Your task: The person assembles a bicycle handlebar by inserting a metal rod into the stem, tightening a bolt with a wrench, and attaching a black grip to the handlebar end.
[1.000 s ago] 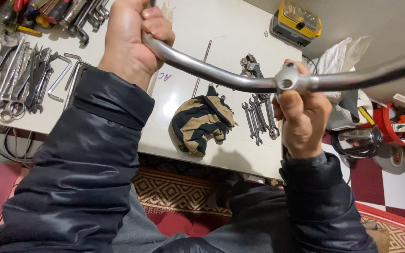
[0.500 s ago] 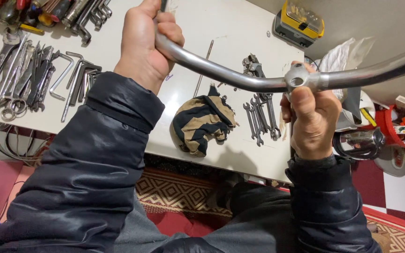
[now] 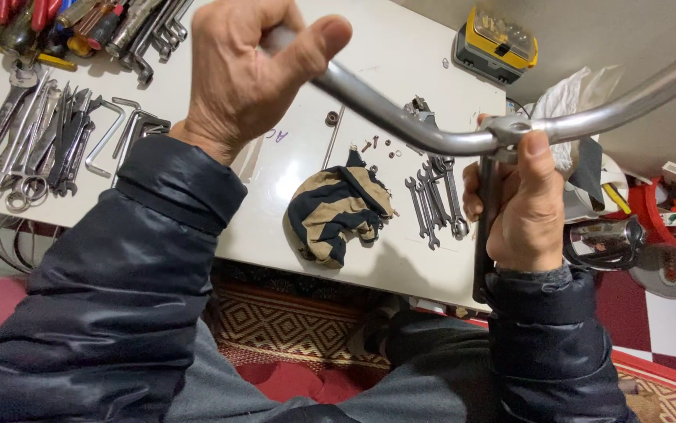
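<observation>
I hold a curved chrome bicycle handlebar (image 3: 416, 133) in the air above a white table (image 3: 400, 55). My left hand (image 3: 252, 70) is wrapped around the bar's left end, thumb on top. My right hand (image 3: 522, 207) grips the dark stem (image 3: 485, 227) that hangs down from the clamp (image 3: 510, 129) at the bar's middle, with the thumb pressed up against the clamp. The bar's right end runs out of view at the upper right.
On the table lie a striped black-and-tan rag (image 3: 338, 211), a row of spanners (image 3: 432, 200), hex keys and wrenches (image 3: 48, 141) at the left, screwdrivers (image 3: 56, 23) at the far left, and a yellow bit case (image 3: 498, 43). A patterned rug (image 3: 291, 329) lies below.
The handlebar and both hands have come closer to the camera and slightly right. My left hand has rolled so the thumb lies on top. My right hand has slid down the stem.
</observation>
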